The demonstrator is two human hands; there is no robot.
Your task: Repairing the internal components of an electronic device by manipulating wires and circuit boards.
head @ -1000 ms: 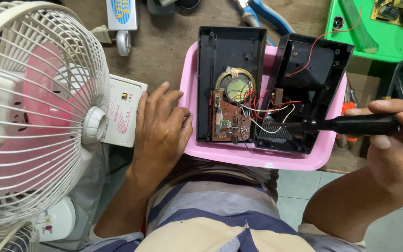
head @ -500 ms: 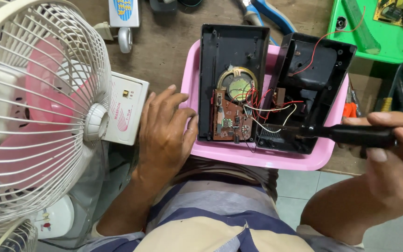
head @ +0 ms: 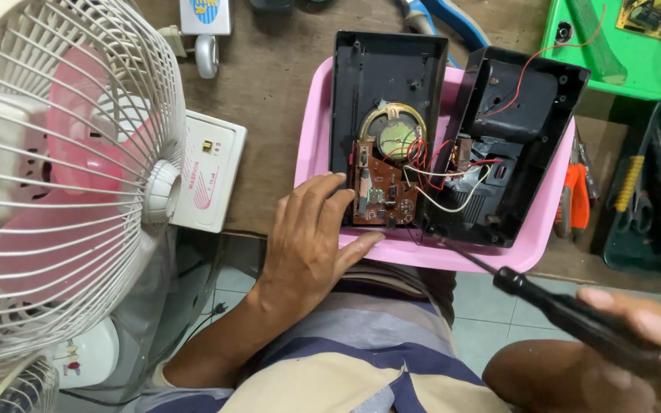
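Matt black plastic radio shell point(head: 380, 84) in glossy pink plastic tray point(head: 317, 138); worn wooden bench point(head: 277, 99); screwdriver point(head: 575, 317), matt black handle

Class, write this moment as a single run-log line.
left hand: steadies pink tray by circuit board | right hand: grips black screwdriver, tip at open black case | fan left

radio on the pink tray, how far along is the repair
Done: the black radio case lies opened in two halves on the pink tray, with circuit board, speaker and wires exposed. In hand: the left hand steadies the tray edge; the right hand holds a black screwdriver near the case. Left: the halves are not yet rejoined.
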